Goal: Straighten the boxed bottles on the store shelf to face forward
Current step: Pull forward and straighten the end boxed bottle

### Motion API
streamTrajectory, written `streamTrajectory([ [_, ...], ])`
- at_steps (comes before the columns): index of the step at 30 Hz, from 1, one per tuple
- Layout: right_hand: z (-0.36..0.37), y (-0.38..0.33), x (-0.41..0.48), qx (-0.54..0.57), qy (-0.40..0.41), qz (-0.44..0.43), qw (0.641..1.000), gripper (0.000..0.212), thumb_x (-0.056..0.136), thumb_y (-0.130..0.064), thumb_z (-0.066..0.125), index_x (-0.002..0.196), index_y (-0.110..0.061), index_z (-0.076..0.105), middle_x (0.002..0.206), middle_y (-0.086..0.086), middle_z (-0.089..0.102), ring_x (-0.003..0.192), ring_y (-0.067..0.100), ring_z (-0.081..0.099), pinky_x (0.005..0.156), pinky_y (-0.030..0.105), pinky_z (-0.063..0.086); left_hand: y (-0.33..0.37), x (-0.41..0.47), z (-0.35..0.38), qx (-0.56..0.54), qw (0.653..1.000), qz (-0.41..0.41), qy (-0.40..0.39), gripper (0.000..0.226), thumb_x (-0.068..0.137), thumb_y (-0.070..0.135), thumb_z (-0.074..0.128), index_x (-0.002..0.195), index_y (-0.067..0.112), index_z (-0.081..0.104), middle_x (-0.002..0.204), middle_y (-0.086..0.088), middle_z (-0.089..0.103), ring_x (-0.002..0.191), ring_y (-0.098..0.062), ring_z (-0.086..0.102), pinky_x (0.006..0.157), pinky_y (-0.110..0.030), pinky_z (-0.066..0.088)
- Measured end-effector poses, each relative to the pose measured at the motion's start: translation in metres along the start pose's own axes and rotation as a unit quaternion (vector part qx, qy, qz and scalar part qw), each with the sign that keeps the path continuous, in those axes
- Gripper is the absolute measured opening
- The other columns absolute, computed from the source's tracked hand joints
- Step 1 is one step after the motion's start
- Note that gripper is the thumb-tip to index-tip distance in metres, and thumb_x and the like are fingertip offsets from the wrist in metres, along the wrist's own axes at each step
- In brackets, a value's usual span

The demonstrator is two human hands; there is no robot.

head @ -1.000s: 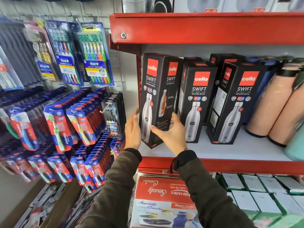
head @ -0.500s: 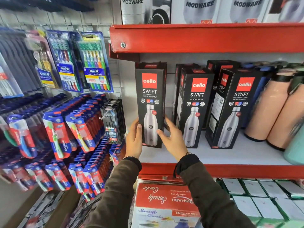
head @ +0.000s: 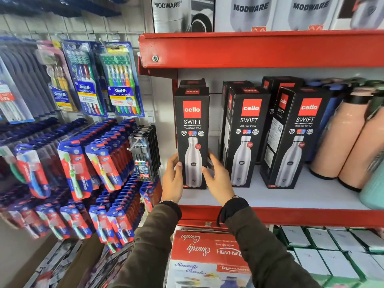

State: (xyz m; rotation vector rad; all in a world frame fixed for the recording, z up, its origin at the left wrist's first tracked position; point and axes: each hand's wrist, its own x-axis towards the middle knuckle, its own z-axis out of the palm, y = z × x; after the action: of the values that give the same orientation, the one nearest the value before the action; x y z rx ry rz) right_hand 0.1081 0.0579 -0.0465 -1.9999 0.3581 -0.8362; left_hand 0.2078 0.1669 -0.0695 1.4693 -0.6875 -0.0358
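Note:
Three black "cello SWIFT" bottle boxes stand on the white shelf [head: 291,196]. The left box [head: 192,138] is upright and faces straight forward at the shelf's left end. My left hand [head: 173,179] grips its lower left edge, thumb on the front. My right hand [head: 218,179] holds its lower right edge, fingers along the side. The middle box [head: 247,138] is turned slightly and shows some of its left side. The right box [head: 299,140] is turned more, with its left panel in view. More black boxes stand behind them.
Peach bottles [head: 340,138] and a teal one [head: 374,192] crowd the shelf's right end. A red upper shelf [head: 249,48] hangs close above. Toothbrush packs [head: 99,163] hang on pegs at the left. A red "Smarty Combo" carton [head: 207,252] and white boxes [head: 332,252] lie below.
The left box was tilted and angled a second ago. It now stands upright, facing forward, at the shelf's left end. Both hands have slid down to its lower edges.

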Motion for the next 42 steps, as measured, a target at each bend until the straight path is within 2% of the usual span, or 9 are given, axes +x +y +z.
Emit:
streamTrajectory([
  [6,0.000,-0.004,-0.005,0.031,0.008,0.034,0.999,0.045,0.104,-0.019,0.044,0.148,-0.020,0.040,0.123,-0.020,0.049,0.113,-0.002,0.048,0.082,-0.010,0.030,0.007,-0.003,0.001,0.011,1.000,-0.018,0.008,0.034,0.107,0.027,0.039,0.138,0.019,0.049,0.138,0.002,0.060,0.130,-0.012,0.055,0.114,-0.032,0.041],
  [11,0.000,-0.007,-0.011,0.039,0.017,0.046,0.998,0.043,0.104,-0.024,0.043,0.147,-0.019,0.042,0.123,-0.017,0.051,0.113,-0.006,0.047,0.080,-0.010,0.030,0.015,-0.009,-0.001,0.008,0.999,-0.029,0.011,0.033,0.106,0.027,0.039,0.137,0.021,0.050,0.137,0.005,0.059,0.130,-0.011,0.054,0.117,-0.038,0.039],
  [15,-0.003,-0.008,-0.021,0.027,0.020,0.040,0.999,0.043,0.104,-0.025,0.045,0.146,-0.018,0.044,0.116,-0.015,0.057,0.087,-0.029,0.053,0.077,-0.009,0.033,0.015,-0.022,-0.006,0.005,0.999,-0.044,0.009,0.027,0.105,0.035,0.042,0.130,0.035,0.052,0.126,0.024,0.059,0.127,-0.007,0.055,0.114,-0.045,0.042],
  [22,-0.008,-0.012,-0.043,0.036,0.010,0.041,0.998,0.044,0.103,-0.030,0.046,0.146,-0.019,0.046,0.132,-0.013,0.057,0.100,-0.033,0.048,0.088,-0.005,0.035,0.022,-0.045,-0.014,0.019,0.998,-0.056,0.022,0.021,0.099,0.052,0.044,0.118,0.059,0.052,0.120,0.038,0.060,0.124,0.000,0.056,0.111,-0.047,0.045],
  [26,-0.011,-0.020,-0.056,0.036,0.006,0.035,0.999,0.044,0.103,-0.030,0.046,0.146,-0.017,0.045,0.126,-0.008,0.063,0.096,-0.023,0.057,0.081,0.000,0.044,0.025,-0.056,-0.018,0.000,0.998,-0.056,0.028,0.025,0.097,0.054,0.047,0.120,0.053,0.056,0.124,0.028,0.064,0.125,-0.005,0.058,0.111,-0.050,0.045],
  [28,-0.012,-0.021,-0.062,0.039,0.007,0.033,0.999,0.045,0.103,-0.032,0.046,0.146,-0.017,0.045,0.117,-0.001,0.067,0.106,-0.005,0.057,0.084,0.009,0.047,0.027,-0.061,-0.019,0.005,0.998,-0.055,0.029,0.023,0.097,0.054,0.047,0.119,0.057,0.055,0.124,0.030,0.063,0.126,-0.004,0.058,0.111,-0.049,0.046],
  [30,-0.013,-0.024,-0.066,0.035,0.005,0.034,0.999,0.045,0.103,-0.034,0.045,0.146,-0.018,0.045,0.109,-0.004,0.064,0.111,0.008,0.051,0.079,0.007,0.047,0.031,-0.066,-0.021,0.011,0.998,-0.052,0.034,0.021,0.098,0.053,0.047,0.116,0.060,0.055,0.122,0.031,0.064,0.124,-0.004,0.059,0.110,-0.048,0.047],
  [35,-0.014,-0.026,-0.070,0.035,0.002,0.038,0.999,0.043,0.103,-0.034,0.046,0.144,-0.019,0.047,0.128,-0.013,0.057,0.089,-0.026,0.055,0.073,-0.007,0.037,0.034,-0.074,-0.022,0.025,0.998,-0.042,0.047,0.020,0.099,0.052,0.046,0.116,0.056,0.055,0.122,0.022,0.066,0.119,-0.006,0.062,0.107,-0.047,0.049],
  [42,-0.011,-0.023,-0.075,0.043,0.008,0.047,0.998,0.042,0.103,-0.033,0.045,0.142,-0.016,0.047,0.131,-0.006,0.058,0.089,-0.031,0.052,0.074,-0.007,0.037,0.033,-0.079,-0.019,0.040,0.997,-0.042,0.052,0.024,0.102,0.043,0.045,0.120,0.057,0.054,0.119,0.037,0.062,0.125,0.001,0.057,0.112,-0.040,0.046],
])
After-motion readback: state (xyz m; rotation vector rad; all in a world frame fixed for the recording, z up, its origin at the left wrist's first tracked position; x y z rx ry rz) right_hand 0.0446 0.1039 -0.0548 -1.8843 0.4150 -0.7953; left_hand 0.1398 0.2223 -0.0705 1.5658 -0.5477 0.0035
